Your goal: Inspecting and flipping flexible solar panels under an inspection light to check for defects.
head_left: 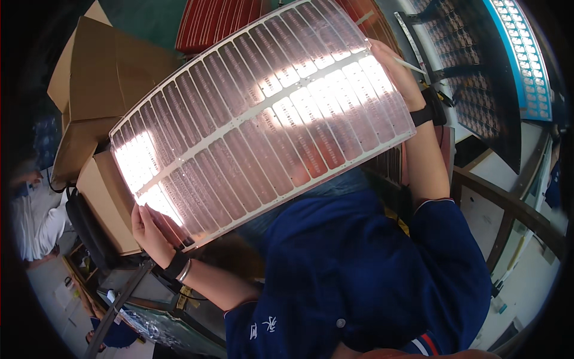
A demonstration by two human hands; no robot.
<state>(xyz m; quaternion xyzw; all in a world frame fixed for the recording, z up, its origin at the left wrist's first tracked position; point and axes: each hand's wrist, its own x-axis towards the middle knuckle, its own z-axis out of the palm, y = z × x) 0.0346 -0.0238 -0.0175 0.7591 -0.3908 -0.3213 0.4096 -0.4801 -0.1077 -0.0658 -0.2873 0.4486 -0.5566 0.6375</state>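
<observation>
Head cam: glare (335, 93) hides bits of the panel (230, 127) my left hand (153, 236) and right hand (399, 72) grip; box (113, 90) beyond left edge.

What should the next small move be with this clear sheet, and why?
Probably a slight tilt of the clear sheet, gripped at its edges by the left hand and right hand: bright glare washes out its surface beside the left hand and toward the right.

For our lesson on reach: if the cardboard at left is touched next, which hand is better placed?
Probably the left hand, holding the clear sheet nearer the cardboard; the right hand holds its far end.
</observation>
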